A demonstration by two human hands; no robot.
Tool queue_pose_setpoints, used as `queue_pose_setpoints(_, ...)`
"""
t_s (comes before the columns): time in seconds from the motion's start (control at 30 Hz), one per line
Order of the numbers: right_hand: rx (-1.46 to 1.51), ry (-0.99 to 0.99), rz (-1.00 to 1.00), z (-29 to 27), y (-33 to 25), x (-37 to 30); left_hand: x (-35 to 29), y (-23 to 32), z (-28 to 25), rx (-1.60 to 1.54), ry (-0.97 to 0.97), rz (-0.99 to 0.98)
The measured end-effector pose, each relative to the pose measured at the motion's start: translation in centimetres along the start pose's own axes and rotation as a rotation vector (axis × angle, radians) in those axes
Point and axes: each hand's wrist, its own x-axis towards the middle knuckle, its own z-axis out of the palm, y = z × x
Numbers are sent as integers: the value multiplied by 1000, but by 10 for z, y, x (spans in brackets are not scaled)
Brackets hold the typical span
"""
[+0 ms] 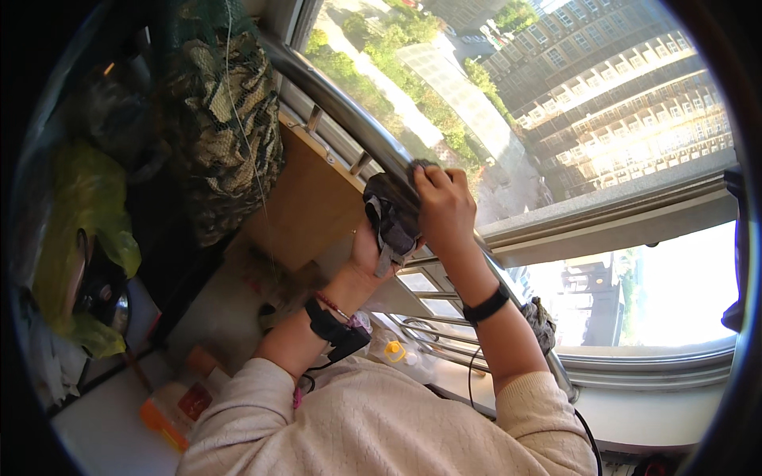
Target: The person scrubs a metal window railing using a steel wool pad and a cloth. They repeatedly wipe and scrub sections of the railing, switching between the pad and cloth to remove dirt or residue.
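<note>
Two hands meet on one dark grey cloth (390, 216), and both are yours. Your right hand (444, 208) sits on top of it, fingers curled over its upper end and clamped there, the knuckles turned toward the window. Your left hand (367, 252) is below and behind the cloth, mostly hidden by it; you can see the palm and heel pressing against the fabric, but how far its fingers close around it cannot be told from here.

The cloth is bunched into a long wad. Its long axis runs from just under your right fingertips, up by the metal rail (333, 99), down toward your left wrist, tilted slightly so the lower end swings to your left. A loose strip hangs from that lower end, over the heel of your left hand.

The rail passes right behind the cloth, running diagonally from beyond your right hand, upper left, down past your right forearm. Whether the cloth touches it is unclear. A black band (486, 305) circles your right wrist; a black strap (327, 325) with a small device wraps the left one.

Left of your left hand hangs a camouflage net bag (226, 127). Below your left forearm stands an orange bottle (171, 412) on the white sill (103, 428).
</note>
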Motion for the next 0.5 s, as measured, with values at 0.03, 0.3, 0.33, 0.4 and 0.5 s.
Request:
queue_pose_setpoints(0.03, -10, 5, -12, 9, -6, 16, -1, 0, 2, 86, -3, 28)
queue_pose_setpoints(0.3, 46, -99, 27, 5, -8, 32, 0, 32, -8, 82, -345, -30)
queue_pose_setpoints(0.33, 46, -107, 20, -8, 3, 16, 1, 36, -12, 63, -360, -2)
queue_pose_setpoints(0.4, -14, -64, -47, -21, 12, -17, 7, 38, -21, 28, -335, 48)
queue_pose_setpoints(0.5, -127, -1, -170, -25, 15, -37, 18, 38, -27, -11, -221, 110)
